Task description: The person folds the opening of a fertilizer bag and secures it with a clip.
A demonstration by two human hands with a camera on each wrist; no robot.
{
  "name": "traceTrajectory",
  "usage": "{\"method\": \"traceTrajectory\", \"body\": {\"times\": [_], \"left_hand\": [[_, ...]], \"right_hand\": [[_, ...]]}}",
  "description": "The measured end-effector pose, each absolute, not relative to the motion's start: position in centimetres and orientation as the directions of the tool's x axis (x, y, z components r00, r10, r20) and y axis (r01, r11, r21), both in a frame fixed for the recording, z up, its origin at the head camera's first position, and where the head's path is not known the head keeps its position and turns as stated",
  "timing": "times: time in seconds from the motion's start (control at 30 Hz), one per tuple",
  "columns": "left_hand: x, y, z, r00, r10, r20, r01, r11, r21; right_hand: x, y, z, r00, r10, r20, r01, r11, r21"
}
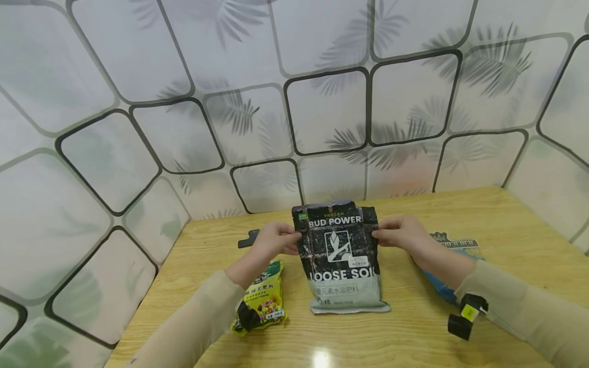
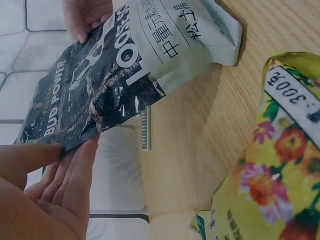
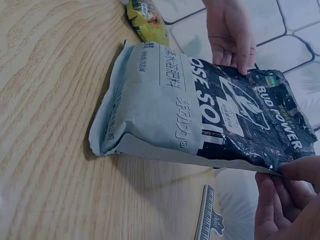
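A black and pale-grey bag (image 1: 340, 286) marked "BUD POWER LOOSE SOIL" stands upright on the table, its front facing me and its bottom edge on the wood. My left hand (image 1: 276, 239) pinches its upper left edge between thumb and fingers, which the left wrist view shows up close. On the opposite edge, my right hand (image 1: 405, 235) pinches the bag at about the same height. The bag's top edge is uneven, and its back is hidden in the head view. Below my left hand lies a yellow flowered packet (image 1: 267, 299), partly covered by the left wrist.
Under my right forearm lies a blue packet (image 1: 439, 281), mostly covered. A clip with a piano-key pattern (image 1: 460, 244) sits at its top. A small dark object (image 1: 247, 239) lies behind my left hand. Patterned curtain (image 1: 331, 112) surrounds the wooden table (image 1: 184, 306).
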State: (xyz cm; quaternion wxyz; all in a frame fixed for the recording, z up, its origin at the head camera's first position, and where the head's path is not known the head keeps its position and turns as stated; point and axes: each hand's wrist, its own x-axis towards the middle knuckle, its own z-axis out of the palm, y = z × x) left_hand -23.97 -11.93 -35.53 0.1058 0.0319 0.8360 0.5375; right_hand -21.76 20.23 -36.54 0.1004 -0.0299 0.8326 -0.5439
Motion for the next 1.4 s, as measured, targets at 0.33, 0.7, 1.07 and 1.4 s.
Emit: {"method": "traceTrajectory", "body": {"times": [0.33,0.7,1.07,1.4], "left_hand": [[-24.2,-12.1,-34.9,-0.976,0.158,-0.147,-0.072,0.403,0.912],[-24.3,-12.1,-33.9,-0.980,0.157,-0.123,-0.050,0.402,0.914],[-24.4,-12.2,-33.5,-0.985,0.151,-0.087,-0.026,0.368,0.929],[-24.3,-12.3,-32.9,-0.989,0.132,-0.060,-0.010,0.355,0.935]], "right_hand": [[-22.2,20.3,-36.2,-0.979,-0.170,-0.112,0.035,0.405,-0.914],[-22.1,20.1,-35.1,-0.981,-0.169,-0.095,0.021,0.394,-0.919],[-22.3,20.0,-34.7,-0.983,-0.167,-0.073,0.001,0.391,-0.920],[-22.3,19.9,-34.1,-0.984,-0.159,-0.078,0.012,0.381,-0.924]]}}
